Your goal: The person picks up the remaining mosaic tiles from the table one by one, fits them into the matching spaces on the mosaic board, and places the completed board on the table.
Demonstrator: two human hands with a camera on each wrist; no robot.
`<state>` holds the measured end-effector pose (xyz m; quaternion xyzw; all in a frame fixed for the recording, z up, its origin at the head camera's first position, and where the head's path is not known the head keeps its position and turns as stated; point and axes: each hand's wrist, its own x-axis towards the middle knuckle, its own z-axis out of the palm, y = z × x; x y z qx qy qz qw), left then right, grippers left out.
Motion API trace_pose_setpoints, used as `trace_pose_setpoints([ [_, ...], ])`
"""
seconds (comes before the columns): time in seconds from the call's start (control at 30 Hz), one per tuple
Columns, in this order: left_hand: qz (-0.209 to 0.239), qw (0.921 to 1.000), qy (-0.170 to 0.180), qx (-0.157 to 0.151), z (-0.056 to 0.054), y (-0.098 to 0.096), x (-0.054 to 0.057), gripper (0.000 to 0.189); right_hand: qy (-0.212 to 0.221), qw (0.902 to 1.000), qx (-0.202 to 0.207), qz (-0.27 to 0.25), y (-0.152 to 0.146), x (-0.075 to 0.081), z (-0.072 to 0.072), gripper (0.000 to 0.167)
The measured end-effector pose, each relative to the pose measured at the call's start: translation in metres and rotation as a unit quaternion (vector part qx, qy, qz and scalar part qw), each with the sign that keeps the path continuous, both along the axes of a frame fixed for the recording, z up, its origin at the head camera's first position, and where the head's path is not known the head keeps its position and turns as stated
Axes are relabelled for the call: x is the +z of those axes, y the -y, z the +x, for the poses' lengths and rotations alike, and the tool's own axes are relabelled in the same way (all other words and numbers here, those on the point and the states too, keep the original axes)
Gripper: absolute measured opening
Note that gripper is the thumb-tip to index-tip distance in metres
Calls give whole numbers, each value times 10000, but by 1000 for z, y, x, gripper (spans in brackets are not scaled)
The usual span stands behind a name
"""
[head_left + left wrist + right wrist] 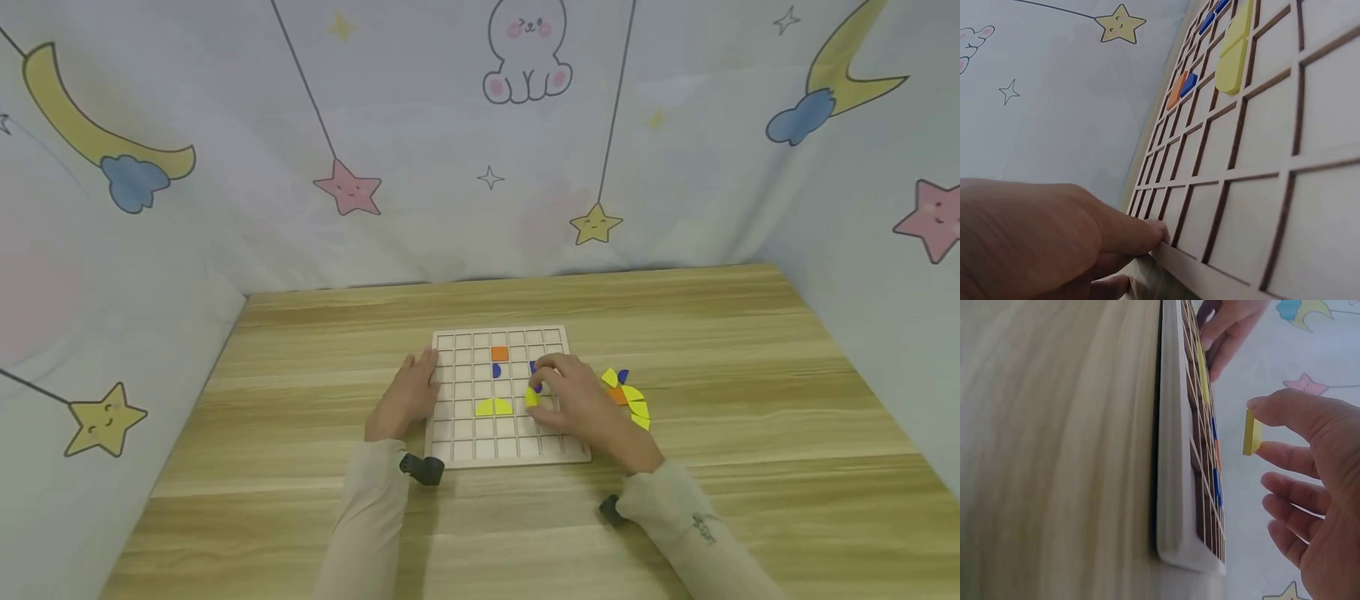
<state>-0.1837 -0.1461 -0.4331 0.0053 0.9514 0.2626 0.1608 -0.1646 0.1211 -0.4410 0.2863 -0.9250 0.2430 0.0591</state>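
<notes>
A pale wooden grid board (462, 429) lies on the table. My left hand (408, 392) rests at its left edge; in the left wrist view, a fingertip of the left hand (1054, 231) touches the rim. Thumb and index finger of my right hand (581, 404) pinch a yellow piece (1252, 432) above the board's right half, the other fingers spread apart. On the board sit an orange square (500, 353), a blue half-round piece (497, 371) below it, and two yellow rounded pieces (494, 407) side by side. Blue pieces (533, 367) near the right fingers are partly hidden.
Right of the board, loose yellow pieces (639, 409), an orange piece (618, 396) and a blue piece (623, 377) lie on the wooden table (277, 467). A printed curtain (420, 242) stands behind and along both sides.
</notes>
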Motion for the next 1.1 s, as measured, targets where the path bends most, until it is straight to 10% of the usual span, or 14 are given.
trace_pose_setpoints([
  [1.1, -50, 9999, -102, -61, 2, 0, 0, 58, -681, 9869, 1239, 775, 57, -6, 16, 21],
])
